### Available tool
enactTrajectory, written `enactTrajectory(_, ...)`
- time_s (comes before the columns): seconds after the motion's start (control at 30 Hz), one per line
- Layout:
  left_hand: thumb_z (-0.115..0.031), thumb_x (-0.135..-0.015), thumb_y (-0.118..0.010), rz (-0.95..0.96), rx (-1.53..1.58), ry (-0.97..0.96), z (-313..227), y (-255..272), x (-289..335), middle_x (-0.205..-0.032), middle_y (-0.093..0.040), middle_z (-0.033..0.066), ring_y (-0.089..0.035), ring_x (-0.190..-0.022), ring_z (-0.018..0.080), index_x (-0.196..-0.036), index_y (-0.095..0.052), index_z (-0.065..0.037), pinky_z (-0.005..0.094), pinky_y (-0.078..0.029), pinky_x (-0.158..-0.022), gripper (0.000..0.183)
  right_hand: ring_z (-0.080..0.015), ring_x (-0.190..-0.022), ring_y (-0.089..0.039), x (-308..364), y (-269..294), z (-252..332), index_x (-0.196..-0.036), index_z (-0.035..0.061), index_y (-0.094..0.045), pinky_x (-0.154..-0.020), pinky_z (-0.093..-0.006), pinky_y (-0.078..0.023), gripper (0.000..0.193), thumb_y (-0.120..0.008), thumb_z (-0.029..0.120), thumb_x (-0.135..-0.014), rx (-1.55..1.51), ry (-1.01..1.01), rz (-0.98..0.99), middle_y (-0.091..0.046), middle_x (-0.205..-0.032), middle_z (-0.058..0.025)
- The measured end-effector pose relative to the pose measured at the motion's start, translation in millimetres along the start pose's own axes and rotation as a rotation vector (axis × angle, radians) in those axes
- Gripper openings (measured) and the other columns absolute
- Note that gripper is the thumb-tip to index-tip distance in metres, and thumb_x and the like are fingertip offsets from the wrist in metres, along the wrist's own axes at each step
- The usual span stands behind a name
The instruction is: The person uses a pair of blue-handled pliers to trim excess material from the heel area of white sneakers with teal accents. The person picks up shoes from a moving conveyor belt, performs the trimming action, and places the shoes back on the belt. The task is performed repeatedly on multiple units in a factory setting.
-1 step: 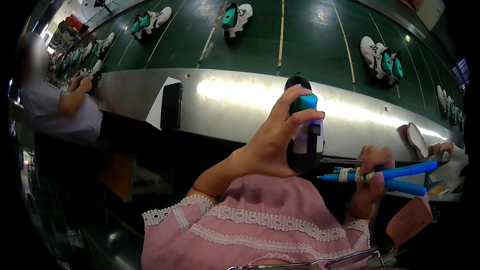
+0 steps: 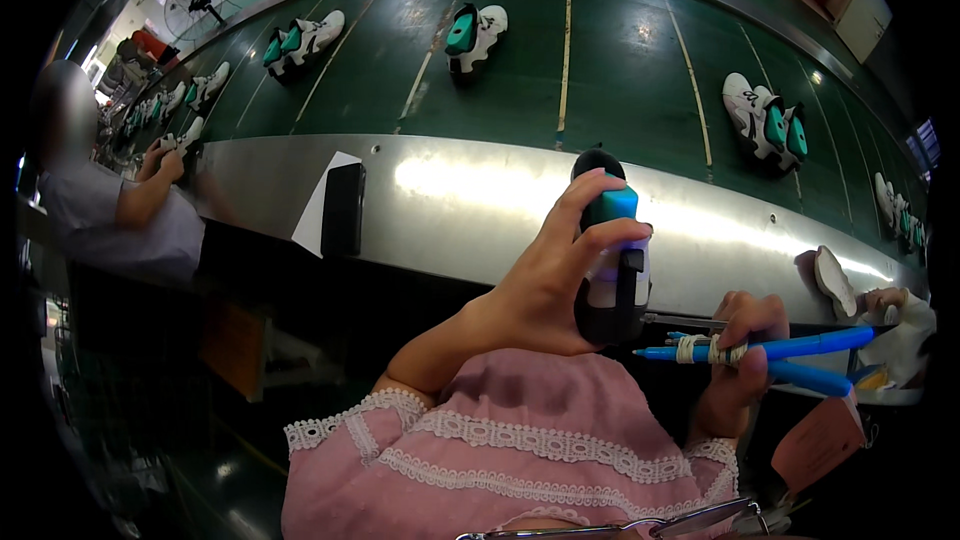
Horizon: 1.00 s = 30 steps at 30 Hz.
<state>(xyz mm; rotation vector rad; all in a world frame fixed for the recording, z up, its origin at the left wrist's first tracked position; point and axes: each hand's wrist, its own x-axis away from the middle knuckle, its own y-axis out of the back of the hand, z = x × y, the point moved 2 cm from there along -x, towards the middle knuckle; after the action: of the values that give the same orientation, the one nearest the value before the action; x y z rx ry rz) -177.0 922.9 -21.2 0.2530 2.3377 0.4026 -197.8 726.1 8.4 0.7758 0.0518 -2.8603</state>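
Observation:
My left hand [image 2: 540, 275] is closed around a sneaker [image 2: 612, 290], held up at the near edge of the metal ledge. The sneaker has a black sole edge, pale panels and a teal block at its opening; a bluish light falls on it. My fingers hide much of its left side. My right hand [image 2: 745, 340] grips blue pens [image 2: 815, 342] bound together with pale bands. From the same fist a thin metal shaft [image 2: 685, 321] points left and reaches the sneaker's lower right side. I cannot make out whether its tip touches.
Beyond the metal ledge [image 2: 470, 190], a green conveyor belt [image 2: 620, 60] carries white sneakers [image 2: 765, 120] with teal blocks. A black phone-like slab [image 2: 343, 210] lies on white paper at left. An insole-shaped piece [image 2: 833, 280] rests at right. Another person [image 2: 120, 200] works at far left.

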Motion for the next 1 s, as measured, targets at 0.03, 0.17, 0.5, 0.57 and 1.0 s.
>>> enactTrajectory(0.03, -0.014, -0.049, -0.081, -0.005, -0.01, -0.006, 0, 1, 0, -0.13, -0.026, 0.0192, -0.029, -0.122, 0.0438, -0.121, -0.04, -0.017, 0.0464, -0.034, -0.096, 0.083, -0.0103, -0.049, -0.037, 0, -2, -3, -0.073, 0.0055, -0.047, -0.045, -0.0254, -0.027, 0.043, -0.054, 0.047, -0.083, 0.006, 0.018, 0.003, -0.044, -0.057, -0.0026)
enactTrajectory(0.17, -0.015, -0.049, -0.082, -0.009, -0.009, -0.02, 1, 4, 0, -0.129, -0.027, 0.0192, -0.029, -0.122, 0.0435, -0.121, -0.041, -0.016, 0.0466, -0.034, -0.096, 0.083, -0.0103, -0.048, -0.035, -2, -8, -7, -0.073, 0.0059, -0.046, -0.046, -0.0255, -0.026, 0.043, -0.055, 0.047, -0.083, 0.008, 0.053, 0.017, -0.041, -0.055, -0.0016)
enactTrajectory(0.5, -0.017, -0.05, -0.082, -0.041, 0.019, -0.019, 7, 12, 1, -0.128, -0.029, 0.0202, -0.033, -0.119, 0.0432, -0.12, -0.042, -0.015, 0.0464, -0.035, -0.094, 0.081, -0.0119, -0.044, -0.035, -10, -19, -16, -0.07, 0.0067, -0.046, -0.043, -0.0263, -0.027, 0.044, -0.054, 0.048, -0.083, 0.013, 0.109, 0.007, -0.041, -0.052, -0.002)
enactTrajectory(0.57, -0.016, -0.05, -0.082, -0.043, 0.023, -0.015, 7, 15, 2, -0.128, -0.029, 0.0203, -0.033, -0.119, 0.0429, -0.12, -0.041, -0.014, 0.0459, -0.035, -0.094, 0.081, -0.0124, -0.043, -0.037, -10, -18, -17, -0.07, 0.0067, -0.047, -0.042, -0.0265, -0.027, 0.044, -0.055, 0.048, -0.083, 0.018, 0.125, 0.022, -0.042, -0.052, -0.0024)
enactTrajectory(1.0, -0.018, -0.046, -0.082, -0.019, -0.074, -0.037, 22, 33, -21, -0.125, -0.033, 0.0203, -0.038, -0.117, 0.0372, -0.122, -0.04, -0.009, 0.0388, -0.04, -0.091, 0.087, -0.0168, -0.044, -0.045, -68, -41, 15, -0.075, 0.0034, -0.052, -0.041, -0.0265, -0.034, 0.028, -0.057, 0.03, -0.082, 0.249, 0.265, 0.395, -0.048, -0.056, -0.006)
